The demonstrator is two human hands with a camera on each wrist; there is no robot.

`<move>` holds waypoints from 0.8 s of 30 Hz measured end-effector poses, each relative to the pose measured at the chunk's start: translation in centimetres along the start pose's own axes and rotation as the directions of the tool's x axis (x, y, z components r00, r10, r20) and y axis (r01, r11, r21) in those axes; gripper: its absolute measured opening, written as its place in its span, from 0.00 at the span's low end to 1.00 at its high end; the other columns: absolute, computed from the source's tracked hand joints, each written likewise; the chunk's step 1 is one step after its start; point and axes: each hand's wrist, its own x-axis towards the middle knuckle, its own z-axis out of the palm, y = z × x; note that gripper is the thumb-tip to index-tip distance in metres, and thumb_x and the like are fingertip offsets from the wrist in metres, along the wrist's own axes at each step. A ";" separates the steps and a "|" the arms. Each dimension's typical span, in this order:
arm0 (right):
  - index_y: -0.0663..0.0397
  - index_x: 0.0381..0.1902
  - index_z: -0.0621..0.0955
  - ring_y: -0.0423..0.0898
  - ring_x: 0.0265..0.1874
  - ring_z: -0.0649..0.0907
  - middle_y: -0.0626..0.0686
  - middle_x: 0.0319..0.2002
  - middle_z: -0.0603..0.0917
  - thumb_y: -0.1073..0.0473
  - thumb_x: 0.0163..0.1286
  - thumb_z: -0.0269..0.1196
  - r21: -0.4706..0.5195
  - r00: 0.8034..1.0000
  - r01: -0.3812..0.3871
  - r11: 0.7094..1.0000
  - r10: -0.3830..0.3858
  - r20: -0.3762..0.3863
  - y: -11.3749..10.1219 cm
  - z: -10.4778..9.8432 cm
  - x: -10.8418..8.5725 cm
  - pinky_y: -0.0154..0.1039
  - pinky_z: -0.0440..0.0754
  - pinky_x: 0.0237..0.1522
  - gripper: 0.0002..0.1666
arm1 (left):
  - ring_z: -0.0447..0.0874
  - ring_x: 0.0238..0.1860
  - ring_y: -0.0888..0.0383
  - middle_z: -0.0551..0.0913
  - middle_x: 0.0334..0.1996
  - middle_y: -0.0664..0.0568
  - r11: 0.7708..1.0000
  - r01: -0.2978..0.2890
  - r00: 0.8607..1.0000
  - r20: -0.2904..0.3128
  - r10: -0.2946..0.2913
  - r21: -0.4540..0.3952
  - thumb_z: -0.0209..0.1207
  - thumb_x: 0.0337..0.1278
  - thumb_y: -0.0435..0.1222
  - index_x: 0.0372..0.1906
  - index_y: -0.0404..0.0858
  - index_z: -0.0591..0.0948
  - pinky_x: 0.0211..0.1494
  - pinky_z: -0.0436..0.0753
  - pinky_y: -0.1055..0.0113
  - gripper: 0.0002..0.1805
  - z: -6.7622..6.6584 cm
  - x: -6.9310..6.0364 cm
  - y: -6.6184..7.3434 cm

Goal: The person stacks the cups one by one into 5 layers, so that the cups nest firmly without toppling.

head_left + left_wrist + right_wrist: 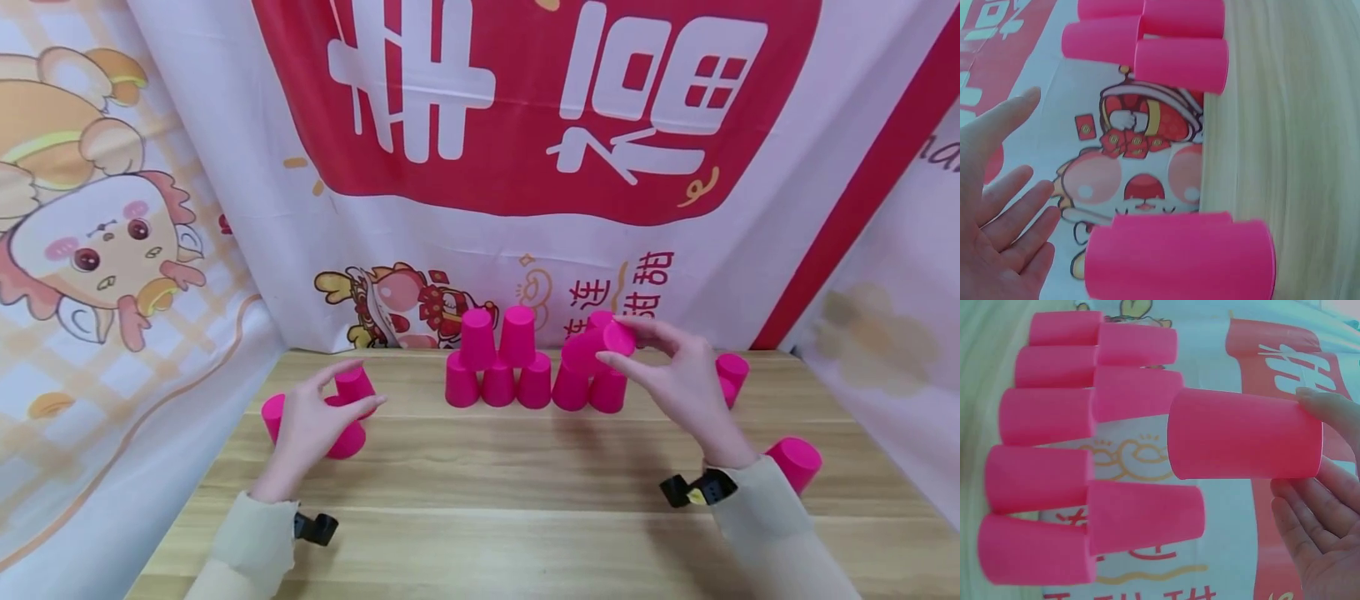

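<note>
Toward the back of the counter, before the hanging cloth, a row of five cups stands mouth-down; that way up, I judge, each closed end offers a flat seat for whatever rests across it. Two upper cups at the row's left each straddle a pair below, and a third, the right-hand upper cup, sits likewise over the last pair, so that each one's weight is shared between two supports.

My right grip holds a pink cup, pinched near its narrow end with thumb on one side and fingers on the other. Holding it there probably keeps its wide mouth free and my fingers off the standing cups. It is tilted in the head view, in front of the gap in the upper tier; whether it touches a neighbour I cannot tell.

My left grip is empty, fingers spread and thumb apart, above the left-hand cups. Those lie within easy reach of that side, as the far-right cups and the near-right cup do of the other, which seems to me a sensible split.
</note>
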 end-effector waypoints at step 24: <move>0.45 0.64 0.82 0.46 0.48 0.81 0.47 0.52 0.83 0.36 0.59 0.75 0.032 0.999 0.023 0.999 -0.025 0.046 -0.1 2.3 7.7 0.36 0.85 0.41 0.39 | 0.80 0.55 0.44 0.80 0.61 0.41 0.999 0.029 0.999 0.020 -0.030 0.043 0.75 0.55 0.47 0.69 0.41 0.76 0.47 0.84 0.63 0.38 -1.4 -1.6 -3.7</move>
